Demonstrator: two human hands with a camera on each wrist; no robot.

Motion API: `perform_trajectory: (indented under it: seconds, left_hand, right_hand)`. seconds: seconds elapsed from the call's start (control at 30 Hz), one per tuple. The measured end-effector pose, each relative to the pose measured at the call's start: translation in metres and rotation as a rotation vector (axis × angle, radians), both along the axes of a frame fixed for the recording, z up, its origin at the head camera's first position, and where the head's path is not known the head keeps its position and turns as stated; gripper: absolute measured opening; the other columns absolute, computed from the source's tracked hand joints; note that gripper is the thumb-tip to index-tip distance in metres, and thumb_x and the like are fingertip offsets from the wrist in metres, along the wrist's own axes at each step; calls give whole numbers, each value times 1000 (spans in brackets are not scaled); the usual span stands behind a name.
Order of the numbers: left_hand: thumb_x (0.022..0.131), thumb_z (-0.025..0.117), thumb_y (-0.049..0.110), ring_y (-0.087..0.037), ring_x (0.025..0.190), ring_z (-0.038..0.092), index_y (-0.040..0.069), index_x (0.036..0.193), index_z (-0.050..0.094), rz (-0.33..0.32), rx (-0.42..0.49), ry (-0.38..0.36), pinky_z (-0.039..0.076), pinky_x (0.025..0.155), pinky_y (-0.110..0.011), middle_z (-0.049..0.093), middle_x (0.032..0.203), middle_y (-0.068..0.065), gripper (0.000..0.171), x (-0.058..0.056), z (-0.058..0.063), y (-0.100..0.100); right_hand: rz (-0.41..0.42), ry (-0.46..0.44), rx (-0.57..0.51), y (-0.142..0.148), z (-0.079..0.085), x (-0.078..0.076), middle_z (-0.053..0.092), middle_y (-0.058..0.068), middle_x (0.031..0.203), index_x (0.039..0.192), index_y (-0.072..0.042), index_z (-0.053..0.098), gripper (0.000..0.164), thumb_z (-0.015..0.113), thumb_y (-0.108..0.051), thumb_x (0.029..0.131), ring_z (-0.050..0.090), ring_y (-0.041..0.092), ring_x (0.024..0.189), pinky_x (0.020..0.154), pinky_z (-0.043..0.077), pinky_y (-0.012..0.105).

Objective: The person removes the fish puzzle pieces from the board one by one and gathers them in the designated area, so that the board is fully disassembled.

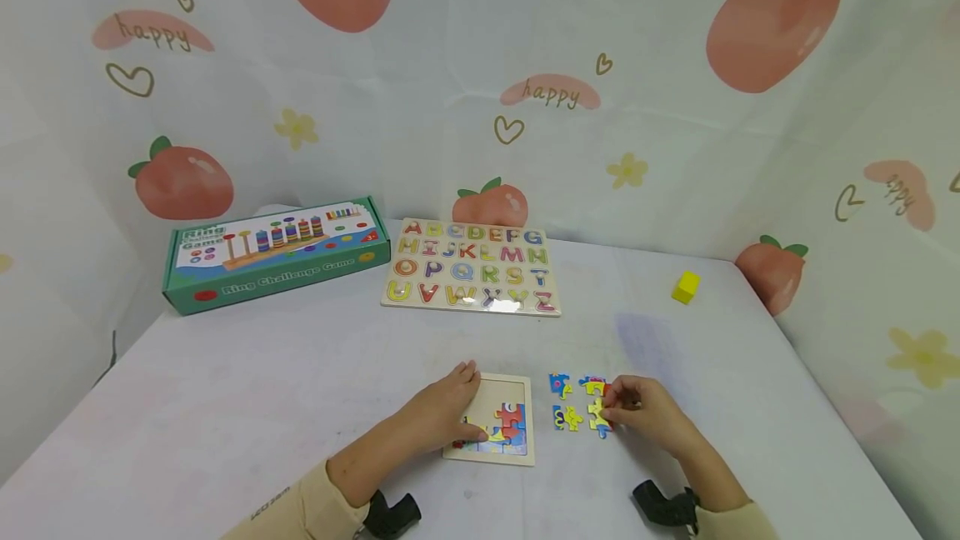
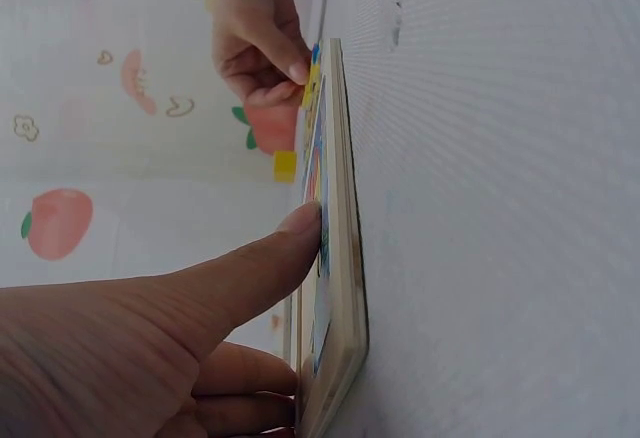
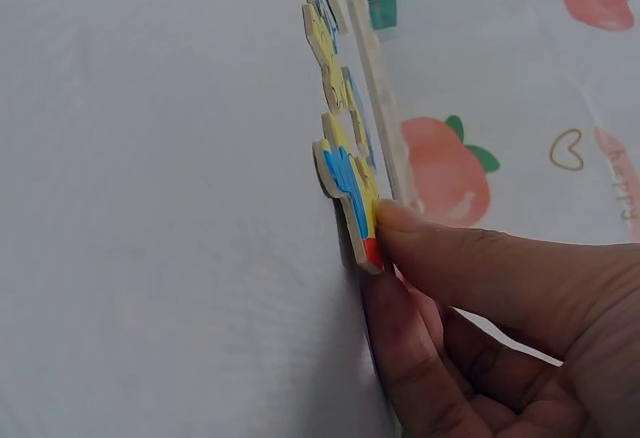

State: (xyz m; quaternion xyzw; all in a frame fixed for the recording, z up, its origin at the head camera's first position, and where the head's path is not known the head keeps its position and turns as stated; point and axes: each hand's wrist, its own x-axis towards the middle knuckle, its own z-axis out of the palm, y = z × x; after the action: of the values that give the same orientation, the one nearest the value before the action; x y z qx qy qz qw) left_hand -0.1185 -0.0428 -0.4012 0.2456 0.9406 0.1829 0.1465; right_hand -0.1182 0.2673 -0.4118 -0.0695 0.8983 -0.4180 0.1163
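Note:
A small wooden jigsaw tray (image 1: 491,390) lies in front, with several colourful pieces (image 1: 512,422) fitted in its lower and right part. My left hand (image 1: 435,413) rests over the tray's left side. In the left wrist view its straight thumb (image 2: 265,263) presses on the picture, while the other fingers lie by the tray's edge. Right of the tray, my right hand (image 1: 651,413) pinches a yellow, blue and red jigsaw piece (image 3: 352,198) by its red end, between thumb and forefinger. Loose pieces (image 1: 567,417) lie between the tray and this hand.
A green ring game box (image 1: 277,273) stands at the back left. Beside it lies a wooden alphabet board (image 1: 472,267). At the back right sits a yellow block (image 1: 686,287). A printed cloth (image 1: 420,107) hangs behind the white table (image 1: 262,390).

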Motion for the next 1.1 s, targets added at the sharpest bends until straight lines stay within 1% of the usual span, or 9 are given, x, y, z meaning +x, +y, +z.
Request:
perform_trajectory:
  seconds: [0.23, 0.33, 0.53, 0.63, 0.77, 0.9, 1.0, 1.1]
  left_hand:
    - [77, 74, 40, -31, 140, 29, -6, 137, 40, -5, -3, 0, 34, 110, -43, 34, 149, -18, 83, -1, -1, 0]
    - [77, 73, 40, -31, 140, 29, -5, 137, 40, -3, -6, -3, 33, 110, -43, 33, 149, -18, 83, -1, -1, 0]
    - [79, 71, 43, -31, 142, 23, -5, 139, 38, -12, 4, -13, 29, 113, -43, 28, 151, -18, 84, 0, 0, 0]
    - [79, 70, 44, -30, 143, 21, -5, 140, 37, -17, 17, -13, 27, 113, -43, 26, 152, -17, 84, 1, 0, 3]
    - [80, 69, 45, -30, 143, 21, -5, 140, 36, -17, 20, -13, 27, 113, -44, 26, 152, -18, 84, 2, 2, 10]
    - [81, 68, 47, -30, 142, 22, -6, 140, 35, 3, -2, -10, 29, 113, -43, 25, 152, -19, 86, 3, 3, 16]
    - [80, 67, 49, -30, 142, 23, -7, 140, 34, 19, -22, -3, 30, 112, -43, 26, 152, -20, 88, 3, 4, 20]
    - [79, 67, 51, -31, 142, 24, -8, 139, 35, 22, -37, 6, 31, 111, -43, 27, 151, -20, 90, 4, 4, 22]
  right_hand:
    - [-1, 40, -20, 1, -4, 0, 54, 6, 79, 85, 1, 56, 19, 72, -6, 78, 48, 8, 67, 56, 44, 19]
    - [2, 50, -18, 1, -4, 0, 54, 6, 78, 85, 1, 55, 20, 72, -7, 78, 48, 7, 66, 55, 44, 19]
    - [-16, 34, 9, -2, 5, 0, 53, 4, 77, 86, -1, 56, 22, 74, -13, 78, 48, 9, 67, 54, 44, 20]
    - [17, 61, 16, -7, 12, -2, 55, 5, 78, 86, -2, 58, 23, 74, -17, 79, 49, 9, 67, 52, 45, 20]
    - [100, 88, 8, -17, 17, -8, 59, 6, 82, 87, -2, 60, 23, 73, -20, 80, 51, 9, 69, 53, 46, 20]
    - [156, 100, 0, -32, 17, -14, 60, 5, 85, 89, -3, 62, 21, 73, -18, 80, 52, 9, 71, 56, 48, 20]
    - [183, 95, -15, -45, 19, -18, 61, 5, 85, 92, -2, 63, 21, 72, -18, 81, 53, 10, 70, 55, 50, 22]
    - [210, 87, -28, -58, 22, -23, 61, 6, 86, 94, -1, 64, 23, 72, -19, 81, 52, 11, 70, 54, 50, 23]
